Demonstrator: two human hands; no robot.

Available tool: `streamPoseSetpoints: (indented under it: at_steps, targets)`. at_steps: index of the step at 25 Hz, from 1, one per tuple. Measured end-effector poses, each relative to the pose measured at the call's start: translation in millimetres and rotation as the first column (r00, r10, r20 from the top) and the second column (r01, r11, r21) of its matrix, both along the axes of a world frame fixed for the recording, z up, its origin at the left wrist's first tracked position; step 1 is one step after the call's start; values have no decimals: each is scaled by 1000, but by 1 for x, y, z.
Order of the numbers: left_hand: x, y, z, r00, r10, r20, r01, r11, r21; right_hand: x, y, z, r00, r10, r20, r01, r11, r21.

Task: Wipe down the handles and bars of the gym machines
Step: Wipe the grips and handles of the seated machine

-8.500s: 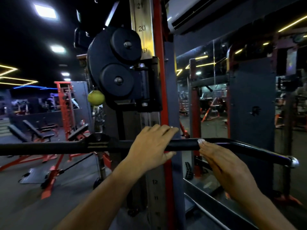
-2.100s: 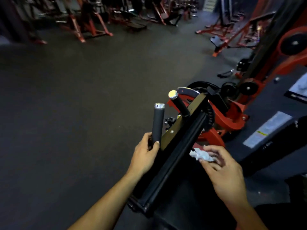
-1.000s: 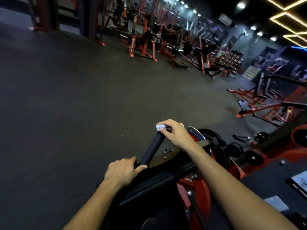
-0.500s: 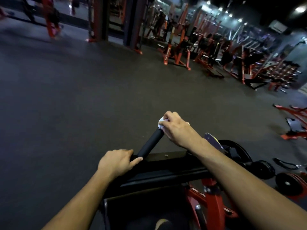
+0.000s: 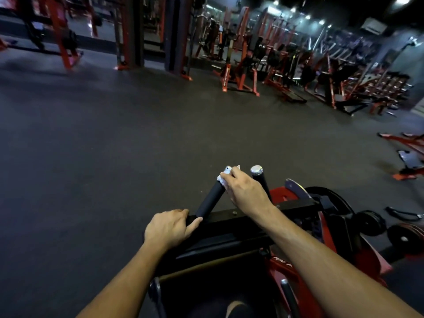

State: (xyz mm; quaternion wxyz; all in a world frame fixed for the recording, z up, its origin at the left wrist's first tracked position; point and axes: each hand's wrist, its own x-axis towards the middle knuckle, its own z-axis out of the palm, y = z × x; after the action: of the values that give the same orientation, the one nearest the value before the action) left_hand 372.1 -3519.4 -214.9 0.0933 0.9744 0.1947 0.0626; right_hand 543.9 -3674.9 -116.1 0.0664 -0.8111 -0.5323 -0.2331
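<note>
Your right hand (image 5: 244,191) has its grip pinched around a small white wipe (image 5: 223,177), pressing it against the far tip of the left handle (image 5: 211,198), a black padded post that slants up and away from the black crossbar (image 5: 252,214) of the red machine (image 5: 298,260) just in front of you. Your left hand (image 5: 168,228) is curled over the near left end of that crossbar, right beside the handle's base, bracing.

The wipe looks thin, soft and crumpled, so it will likely bunch or tear if you drag it with one fingertip; keep it wrapped under several fingers and the thumb. The handle looks stiff and fixed, with a matte sleeve that should give some friction, so you can probably squeeze firmly and slide down toward the base without it shifting. The metal cap at the tip, half hidden by the wipe, is likely slicker, and the wipe may skate off it.

The second handle (image 5: 260,180), also black with a shiny cap, stands just right of your right hand, apart from it. Take it the same way, wrapping from the top.

Other machines (image 5: 241,72) stand well apart across the dark floor (image 5: 114,145).
</note>
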Motion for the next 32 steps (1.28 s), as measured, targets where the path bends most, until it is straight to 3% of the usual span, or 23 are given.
streamPoseSetpoints:
  at_steps: [3, 7, 10, 13, 17, 20, 23, 32]
  targets:
    - [0, 0, 2, 999, -27, -31, 26, 999, -27, -13, 0, -6, 992, -130, -10, 130, 990, 59]
    - [3, 19, 2, 970, -176, -167, 147, 974, -172, -22, 3, -25, 1000, -16, 15, 17, 997, -70]
    - [2, 30, 2, 938, -252, -238, 203, 956, -211, -2, 4, -4, 998, -42, 53, 41, 999, 15]
    - [1, 26, 3, 965, -198, -172, 164, 968, -191, -7, 8, -9, 994, -107, 27, 105, 992, 73]
    - [-6, 21, 4, 994, -95, -55, 77, 963, -258, -16, 7, -29, 995, 22, 98, -16, 998, -65]
    - [-11, 13, 5, 996, 57, 76, -34, 961, -273, 4, 8, -5, 994, -67, 85, 63, 997, 50]
    - [-14, 3, 0, 971, 191, 141, -169, 973, -159, -9, 10, -11, 985, -160, 67, 152, 982, 113]
    - [-15, 1, -12, 949, 218, 230, -212, 976, -51, -59, 14, -72, 996, -89, 16, 90, 994, -66]
